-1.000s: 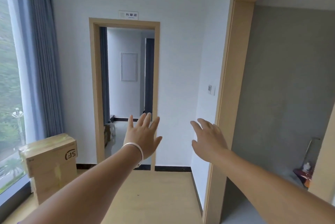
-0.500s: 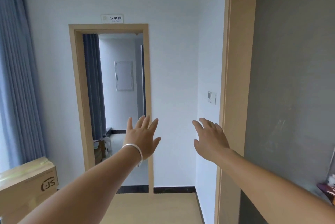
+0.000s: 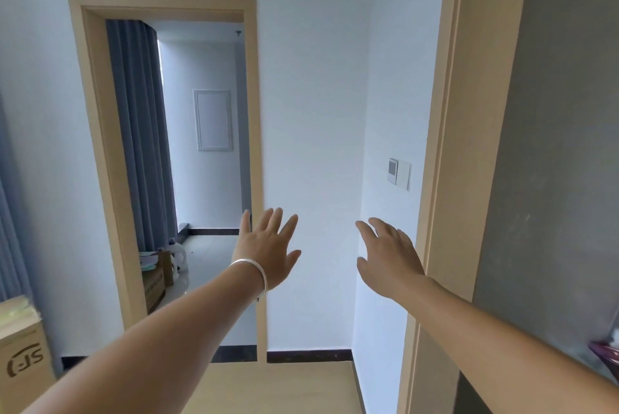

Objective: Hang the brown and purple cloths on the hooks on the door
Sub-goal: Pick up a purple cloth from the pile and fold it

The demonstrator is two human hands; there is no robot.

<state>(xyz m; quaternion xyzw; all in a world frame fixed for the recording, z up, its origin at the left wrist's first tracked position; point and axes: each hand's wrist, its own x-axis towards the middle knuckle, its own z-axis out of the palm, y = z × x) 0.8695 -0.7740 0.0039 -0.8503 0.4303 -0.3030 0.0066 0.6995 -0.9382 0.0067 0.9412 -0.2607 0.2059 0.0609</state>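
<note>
Both my arms reach forward at chest height in a hallway. My left hand (image 3: 268, 247), with a silver bangle on the wrist, is spread flat and holds nothing. My right hand (image 3: 388, 256) is also held out with relaxed fingers and holds nothing. A patch of purple-red fabric (image 3: 606, 351) shows at the far right edge, low inside the right room; I cannot tell what it is. No brown cloth, hooks or door leaf are in view.
An open wooden-framed doorway (image 3: 253, 145) lies straight ahead, with a grey curtain (image 3: 140, 132), a cardboard box (image 3: 155, 276) and a white jug (image 3: 179, 254) beyond. A second wooden frame (image 3: 469, 145) stands close on my right. A light switch (image 3: 398, 174) is on the white wall. A cardboard box (image 3: 23, 356) sits low left.
The view has swung right and moved closer to the far doorway; the window and the box have slid off to the left. Both hands stay outstretched and hold nothing.
</note>
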